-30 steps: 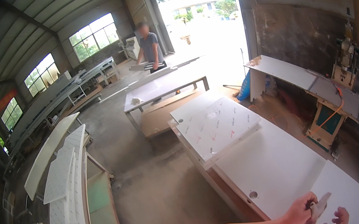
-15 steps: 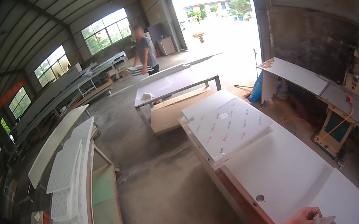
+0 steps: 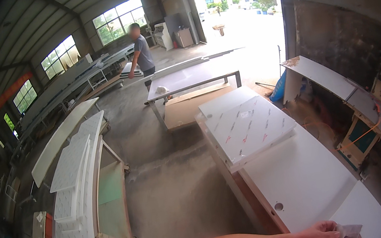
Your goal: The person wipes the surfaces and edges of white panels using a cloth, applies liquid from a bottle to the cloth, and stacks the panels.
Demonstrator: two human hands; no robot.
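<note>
My left arm, in an orange sleeve, reaches across the bottom of the view. My left hand point(image 3: 323, 234) sits at the near corner of a long white board point(image 3: 302, 175) and pinches a small clear plastic piece point(image 3: 349, 232). The board has a round hole point(image 3: 279, 206) close to its near left edge. My right hand is out of view below the frame. Farther along the same bench lies a stack of white panels point(image 3: 249, 126) covered in printed protective film.
A person in a grey shirt point(image 3: 142, 51) stands at a far table point(image 3: 188, 76). A rack of upright white panels point(image 3: 78, 190) lines the left. Benches and a machine point(image 3: 362, 139) run along the right wall. Bare concrete floor point(image 3: 171, 183) lies between.
My hands have sunk toward the lower edge. The second hand, seen beside the first a second ago, has dropped out of view. The far person appears nearer the grey table.
</note>
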